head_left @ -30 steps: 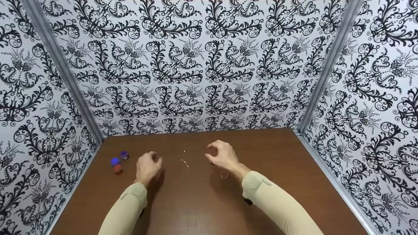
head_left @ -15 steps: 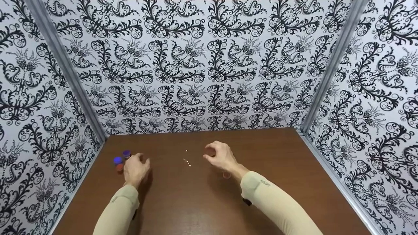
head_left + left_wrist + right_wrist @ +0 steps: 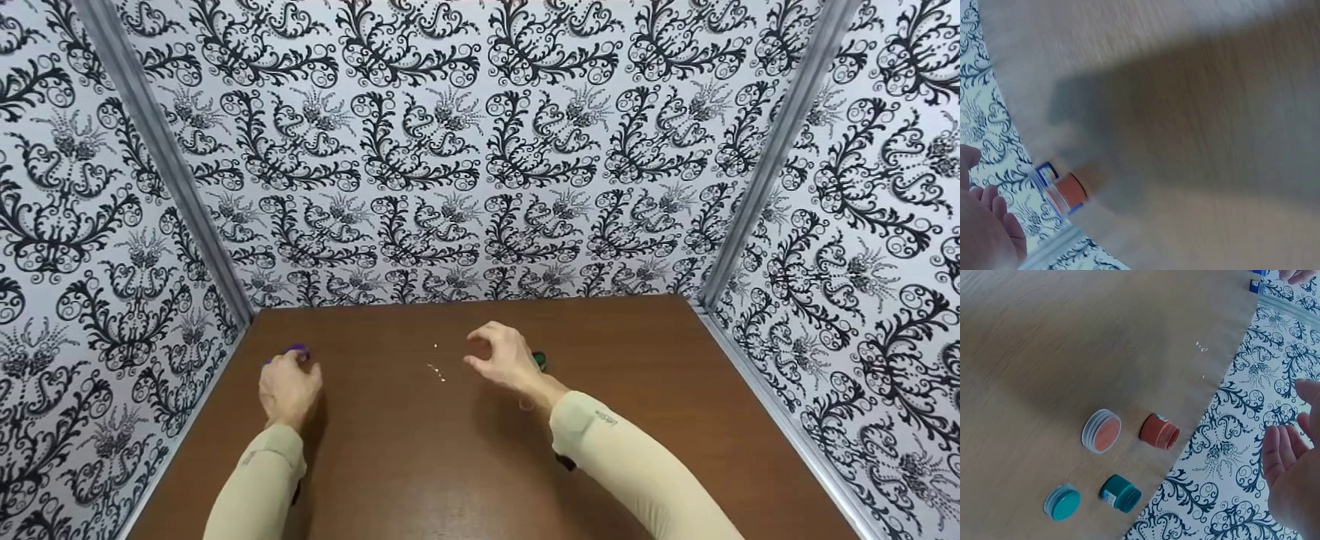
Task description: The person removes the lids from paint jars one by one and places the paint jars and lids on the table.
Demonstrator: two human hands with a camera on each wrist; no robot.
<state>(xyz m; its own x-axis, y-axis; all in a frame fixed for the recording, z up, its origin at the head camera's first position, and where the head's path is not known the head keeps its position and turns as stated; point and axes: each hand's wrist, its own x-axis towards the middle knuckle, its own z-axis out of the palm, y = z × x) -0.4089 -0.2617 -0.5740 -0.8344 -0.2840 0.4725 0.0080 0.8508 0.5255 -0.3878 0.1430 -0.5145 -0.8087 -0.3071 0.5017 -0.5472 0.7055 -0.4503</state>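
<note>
My left hand (image 3: 290, 386) hovers by the jars at the table's left side, fingers loosely bent with nothing in them. A purple-topped jar (image 3: 298, 349) shows just past its fingers. In the left wrist view an orange-topped jar (image 3: 1067, 193) and a blue-labelled jar (image 3: 1046, 174) stand apart from the fingers. My right hand (image 3: 504, 358) hangs in the air over the right half, fingers curved and holding nothing. Beneath it lie an uncapped orange paint jar (image 3: 1158, 432), a teal paint jar (image 3: 1120, 493), an orange-coated lid (image 3: 1101, 431) and a teal lid (image 3: 1062, 502).
Several small pale flecks (image 3: 437, 371) lie on the brown table (image 3: 435, 465) between the hands. Patterned walls (image 3: 465, 150) enclose the table at the back and sides, with grey metal strips at the corners.
My left hand has moved left to the jars and now covers most of them in the head view. My right hand stays nearly where it was. The head view has shifted slightly.
</note>
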